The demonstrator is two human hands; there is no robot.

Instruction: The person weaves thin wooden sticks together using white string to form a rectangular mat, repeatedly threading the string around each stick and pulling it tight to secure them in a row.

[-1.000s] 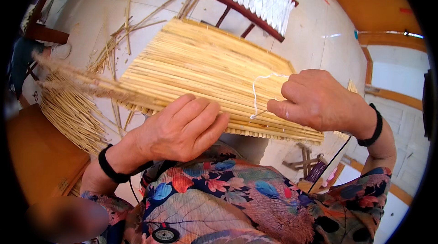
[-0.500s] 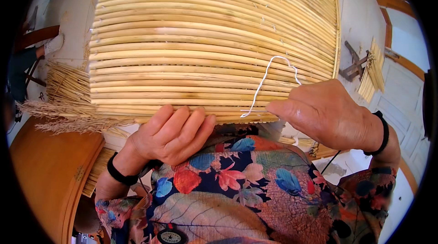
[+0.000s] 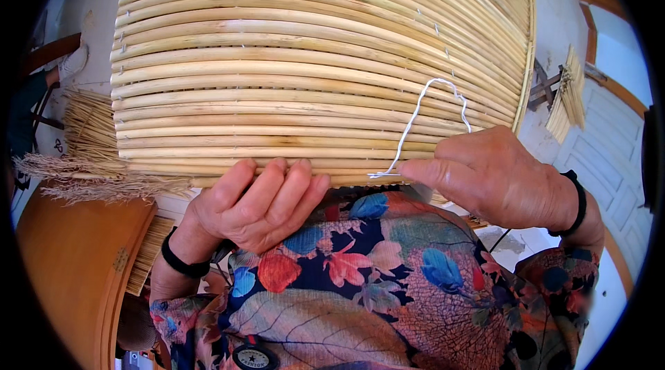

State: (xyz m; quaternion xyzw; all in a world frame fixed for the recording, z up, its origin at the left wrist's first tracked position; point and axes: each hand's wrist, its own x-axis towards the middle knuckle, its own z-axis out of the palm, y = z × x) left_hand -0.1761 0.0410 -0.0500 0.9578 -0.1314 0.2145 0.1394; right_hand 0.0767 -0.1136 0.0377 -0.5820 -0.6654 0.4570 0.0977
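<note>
Reed mat spans centre to far side, left hand curled closed over its near edge, right hand, to the right, pinching a thin needle at that edge, white thread looping above the reeds.

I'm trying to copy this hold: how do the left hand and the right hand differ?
The left hand is curled over the near edge of the reed mat, while the right hand pinches a thin needle-like piece. Loose white thread loops beside the right hand; none shows at the left hand. Both are near that edge, with a black band at each wrist.
</note>
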